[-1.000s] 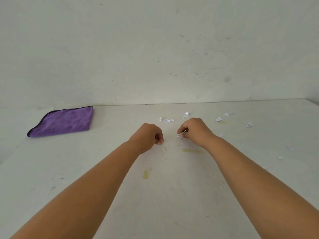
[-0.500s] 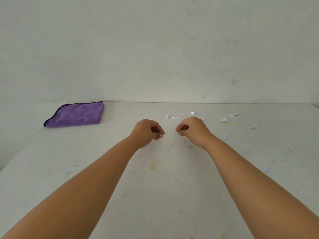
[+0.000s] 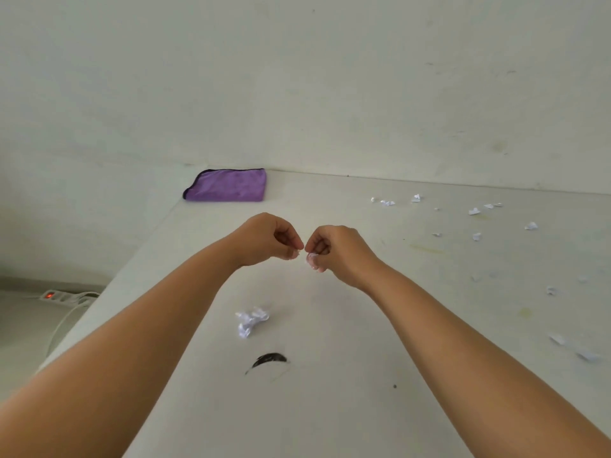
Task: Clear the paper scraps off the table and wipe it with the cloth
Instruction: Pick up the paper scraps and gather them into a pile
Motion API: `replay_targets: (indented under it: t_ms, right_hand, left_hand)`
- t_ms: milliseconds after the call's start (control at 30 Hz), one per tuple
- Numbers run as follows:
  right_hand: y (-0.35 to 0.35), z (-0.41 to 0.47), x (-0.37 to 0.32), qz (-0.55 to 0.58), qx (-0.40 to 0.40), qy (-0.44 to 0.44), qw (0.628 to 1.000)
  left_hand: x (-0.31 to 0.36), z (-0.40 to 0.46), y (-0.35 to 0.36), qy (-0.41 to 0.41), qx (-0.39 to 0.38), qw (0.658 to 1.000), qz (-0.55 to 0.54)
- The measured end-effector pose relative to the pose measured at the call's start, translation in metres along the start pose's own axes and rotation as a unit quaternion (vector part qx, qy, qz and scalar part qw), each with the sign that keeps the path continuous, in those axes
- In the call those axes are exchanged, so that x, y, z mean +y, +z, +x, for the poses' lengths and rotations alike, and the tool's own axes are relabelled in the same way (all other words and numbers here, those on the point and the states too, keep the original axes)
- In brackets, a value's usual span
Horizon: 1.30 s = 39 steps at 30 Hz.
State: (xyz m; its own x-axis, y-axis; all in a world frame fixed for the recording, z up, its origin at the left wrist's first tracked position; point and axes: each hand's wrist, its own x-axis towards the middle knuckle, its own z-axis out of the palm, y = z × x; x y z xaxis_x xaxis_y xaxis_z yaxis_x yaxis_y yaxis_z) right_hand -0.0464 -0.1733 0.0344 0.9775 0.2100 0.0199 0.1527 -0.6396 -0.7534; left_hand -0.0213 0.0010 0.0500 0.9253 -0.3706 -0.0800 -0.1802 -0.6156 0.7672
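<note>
Both fists closed in to touching, left hand [image 3: 264,241] and right hand [image 3: 334,251] each pinching white paper scrap [image 3: 311,258]; crumpled wad [image 3: 251,320] now near-left, cloth [image 3: 228,185] far-left.

Plush purple cloth [image 3: 228,186], crumpled white paper scraps [image 3: 250,321], matt scuffed table [image 3: 347,342], matt wall [image 3: 297,77]

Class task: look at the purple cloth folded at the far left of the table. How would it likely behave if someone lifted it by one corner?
The purple cloth lies flat and folded with soft, rounded edges, so it would probably hang limp and unfold. It looks thin, so likely light for its size. Its fuzzy surface suggests it would be easy to grip on the table and unlikely to slide.
</note>
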Motion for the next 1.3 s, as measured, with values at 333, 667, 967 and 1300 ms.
replay_targets:
  t_ms: [333, 667, 967, 1300]
  right_hand:
    - [0.053, -0.035, -0.035, -0.056, -0.071, -0.044, 0.995]
    - [0.056, -0.05, -0.042, -0.074, -0.061, -0.058, 0.994]
    - [0.006, -0.087, -0.012, -0.045, 0.032, -0.03, 0.998]
    - [-0.099, -0.209, 0.091, -0.058, 0.207, 0.102, 0.971]
  left_hand:
    - [-0.035, -0.076, -0.014, -0.015, -0.051, 0.999, 0.007]
    - [-0.032, -0.09, -0.005, 0.018, 0.0, 0.999, 0.033]
    - [0.008, -0.073, 0.037, 0.091, 0.035, 0.993, 0.066]
    - [0.098, -0.035, 0.184, 0.232, -0.049, 0.971, 0.035]
